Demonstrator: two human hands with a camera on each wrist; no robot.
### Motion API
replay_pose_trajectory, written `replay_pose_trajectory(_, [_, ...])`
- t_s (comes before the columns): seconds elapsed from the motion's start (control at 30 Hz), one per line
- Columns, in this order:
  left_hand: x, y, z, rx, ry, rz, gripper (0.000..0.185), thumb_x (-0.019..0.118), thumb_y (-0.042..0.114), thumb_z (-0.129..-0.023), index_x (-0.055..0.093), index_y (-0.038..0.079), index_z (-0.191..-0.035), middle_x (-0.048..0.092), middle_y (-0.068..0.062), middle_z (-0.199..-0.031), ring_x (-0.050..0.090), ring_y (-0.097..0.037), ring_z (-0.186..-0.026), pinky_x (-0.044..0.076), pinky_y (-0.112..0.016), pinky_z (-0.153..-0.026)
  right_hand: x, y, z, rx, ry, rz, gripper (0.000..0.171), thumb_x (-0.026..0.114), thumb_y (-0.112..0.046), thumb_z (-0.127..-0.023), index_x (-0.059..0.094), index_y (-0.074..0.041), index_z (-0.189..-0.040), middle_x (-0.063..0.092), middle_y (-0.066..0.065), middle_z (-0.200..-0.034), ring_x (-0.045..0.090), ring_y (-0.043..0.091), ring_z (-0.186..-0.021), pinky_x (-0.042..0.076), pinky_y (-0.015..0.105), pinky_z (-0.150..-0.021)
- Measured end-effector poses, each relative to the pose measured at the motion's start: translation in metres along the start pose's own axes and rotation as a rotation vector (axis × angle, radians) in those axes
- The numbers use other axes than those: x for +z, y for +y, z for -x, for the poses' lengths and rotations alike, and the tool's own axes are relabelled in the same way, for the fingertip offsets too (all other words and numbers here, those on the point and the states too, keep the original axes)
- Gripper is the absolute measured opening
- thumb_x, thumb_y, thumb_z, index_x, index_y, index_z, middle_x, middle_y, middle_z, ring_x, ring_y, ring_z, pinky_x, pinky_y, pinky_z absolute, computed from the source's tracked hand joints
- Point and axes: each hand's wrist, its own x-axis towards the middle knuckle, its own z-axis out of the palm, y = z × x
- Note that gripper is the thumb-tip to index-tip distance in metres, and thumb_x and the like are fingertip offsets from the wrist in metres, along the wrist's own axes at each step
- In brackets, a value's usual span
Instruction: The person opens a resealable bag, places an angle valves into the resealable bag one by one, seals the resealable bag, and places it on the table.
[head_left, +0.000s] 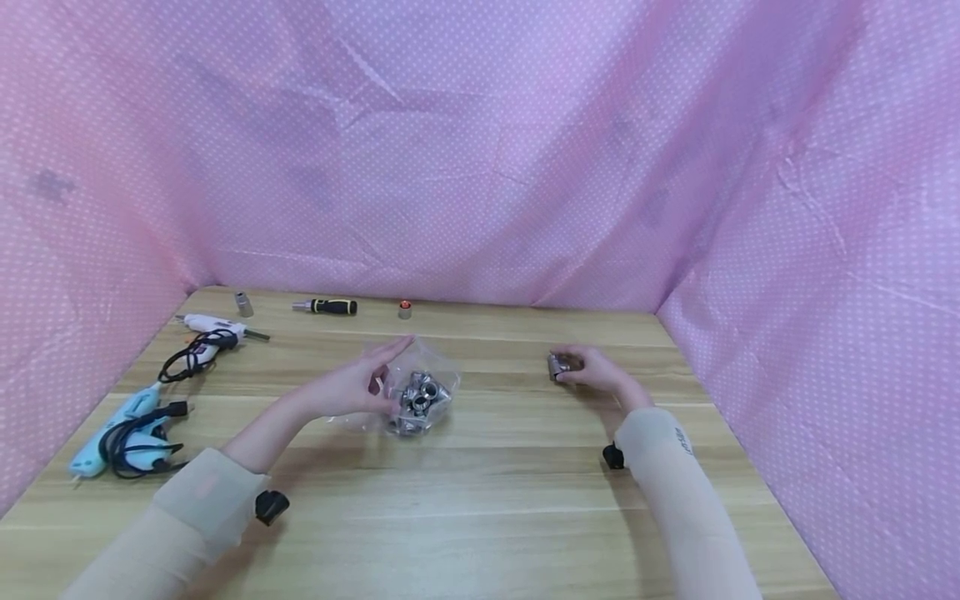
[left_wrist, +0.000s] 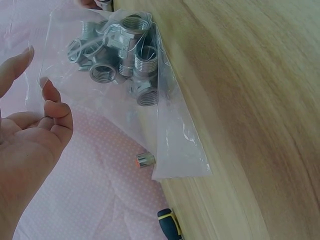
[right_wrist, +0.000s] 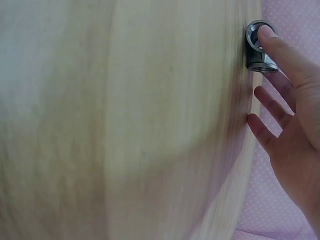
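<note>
A clear plastic bag (head_left: 446,367) holds several silvery threaded pipe fittings (head_left: 422,392) in a pile on the wooden table. At the bag's left side, my left hand (head_left: 352,387) holds the film. Its lower fingers (left_wrist: 57,107) curl at the bag's edge in the left wrist view, and the thumb stands apart from them. To the right, my right hand (head_left: 596,371) grips a metal tee pipe fitting (right_wrist: 254,56) low over the table. One fingertip lies at the rim of its round opening, another finger is beneath it, and the lower fingers are spread.
Left on the table (head_left: 480,517) lie a white glue gun (head_left: 206,354) and a light blue glue gun (head_left: 138,433) with black cords. Along the back stand a metal fitting (head_left: 243,304), a black-yellow screwdriver (head_left: 330,307) and a small fitting with orange inside (head_left: 405,310). Pink dotted cloth (head_left: 450,208) surrounds the table.
</note>
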Motion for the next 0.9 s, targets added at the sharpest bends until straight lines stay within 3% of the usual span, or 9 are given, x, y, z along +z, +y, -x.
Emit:
replay_pose_trajectory(0.13, [0.0, 0.0, -0.001, 0.001, 0.0, -0.009, 0.104, 0.078, 0.019, -0.075, 0.009, 0.019, -0.153, 0.04, -0.012, -0.133, 0.052, -0.017, -0.079, 0.05, -0.027, -0.069, 0.001, 0.0, -0.001, 0.011, 0.015, -0.017, 0.057, 0.069, -0.017, -0.085, 0.047, -0.004, -0.137, 0.054, 0.021, -0.128, 0.052, 0.036, -0.114, 0.039, 0.052, -0.1])
replay_pose_trajectory(0.3, [0.0, 0.001, -0.001, 0.002, 0.0, -0.014, 0.105, 0.078, 0.019, -0.074, 0.009, 0.02, -0.153, 0.046, -0.008, -0.113, 0.051, -0.016, -0.078, 0.05, -0.027, -0.068, -0.001, -0.008, 0.0, 0.007, 0.039, -0.017, 0.057, 0.071, -0.019, -0.084, 0.049, -0.005, -0.136, 0.053, 0.02, -0.13, 0.049, 0.039, -0.12, 0.037, 0.054, -0.102])
replay_pose_trajectory(0.67, [-0.001, 0.002, -0.002, 0.001, -0.006, 0.004, 0.105, 0.078, 0.016, -0.075, 0.008, 0.02, -0.153, 0.043, -0.014, -0.125, 0.051, -0.018, -0.081, 0.049, -0.027, -0.07, -0.017, -0.047, 0.002, -0.068, 0.145, 0.087, 0.052, 0.074, -0.034, -0.08, 0.06, -0.013, -0.126, 0.06, 0.012, -0.124, 0.051, 0.032, -0.118, 0.037, 0.058, -0.099])
replay_pose_trajectory(0.9, [0.0, 0.001, -0.003, -0.007, -0.005, -0.003, 0.105, 0.078, 0.015, -0.075, 0.008, 0.021, -0.153, 0.044, -0.011, -0.121, 0.052, -0.017, -0.08, 0.05, -0.028, -0.07, -0.024, -0.081, 0.006, -0.147, 0.2, 0.147, 0.054, 0.076, -0.034, -0.078, 0.062, -0.01, -0.124, 0.063, 0.011, -0.119, 0.054, 0.032, -0.115, 0.039, 0.054, -0.099])
